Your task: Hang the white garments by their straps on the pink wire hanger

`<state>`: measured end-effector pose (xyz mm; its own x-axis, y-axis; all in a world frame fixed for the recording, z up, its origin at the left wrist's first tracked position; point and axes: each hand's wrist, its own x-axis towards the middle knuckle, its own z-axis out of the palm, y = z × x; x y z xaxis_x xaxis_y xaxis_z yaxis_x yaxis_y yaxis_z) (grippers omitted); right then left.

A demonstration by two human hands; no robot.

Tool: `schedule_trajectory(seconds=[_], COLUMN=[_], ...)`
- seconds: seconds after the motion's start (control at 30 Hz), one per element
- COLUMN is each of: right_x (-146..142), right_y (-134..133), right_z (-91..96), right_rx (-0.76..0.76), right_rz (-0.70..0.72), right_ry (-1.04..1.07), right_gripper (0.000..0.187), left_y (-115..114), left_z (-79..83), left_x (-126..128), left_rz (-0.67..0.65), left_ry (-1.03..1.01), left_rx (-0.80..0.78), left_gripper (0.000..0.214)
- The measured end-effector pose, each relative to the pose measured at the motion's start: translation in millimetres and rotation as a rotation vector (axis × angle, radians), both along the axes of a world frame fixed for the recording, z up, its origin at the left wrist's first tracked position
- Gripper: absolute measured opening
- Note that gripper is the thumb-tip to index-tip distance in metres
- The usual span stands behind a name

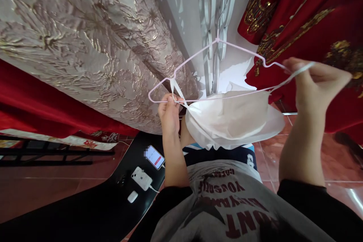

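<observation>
A thin pale pink wire hanger (195,58) hangs in front of me with its hook caught on a white rack. A white garment with thin straps (232,119) droops from it. My left hand (169,111) pinches one strap against the hanger's lower bar at its left end. My right hand (314,83) grips the other strap at the hanger's right shoulder, fingers closed round it.
A beige embossed floral fabric (85,38) hangs at upper left, red gold-embroidered garments (309,11) at right. Below left, a black surface (93,208) carries a lit phone (155,157), a white phone (141,178) on a cable and a small white case (132,196). The floor has reddish tiles (42,193).
</observation>
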<state>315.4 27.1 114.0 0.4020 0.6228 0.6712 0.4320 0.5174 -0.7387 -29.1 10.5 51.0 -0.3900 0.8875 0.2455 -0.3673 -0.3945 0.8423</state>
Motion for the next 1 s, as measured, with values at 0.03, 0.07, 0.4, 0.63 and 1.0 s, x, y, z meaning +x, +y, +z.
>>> schedule_trajectory(seconds=[0.03,0.07,0.4,0.63,1.0], right_x=[-6,-12,-56,-92,-95], right_y=[0,0,-10,12,6], right_z=[8.5,16.8,12.5,-49.8,-55.3], right_rx=[-0.062,-0.113,0.375,-0.141,-0.095], right_rz=[0.031,0.067,0.031,0.503,0.400], right_ry=[-0.070,-0.148,-0.430,-0.702,-0.566], right_gripper=[0.010,0.011,0.021,0.029,0.023], left_y=[0,0,1,-5,-49], left_z=[0.0,0.0,-12.6,-30.3,0.9], left_x=[0,0,5,11,-16], left_rz=[0.004,0.007,-0.133,-0.123,-0.113], left_ry=[-0.005,-0.009,0.022,0.105,0.531], left_rx=[-0.005,-0.010,-0.032,-0.069,-0.253], left_gripper=[0.048,0.046,0.036,0.029,0.027])
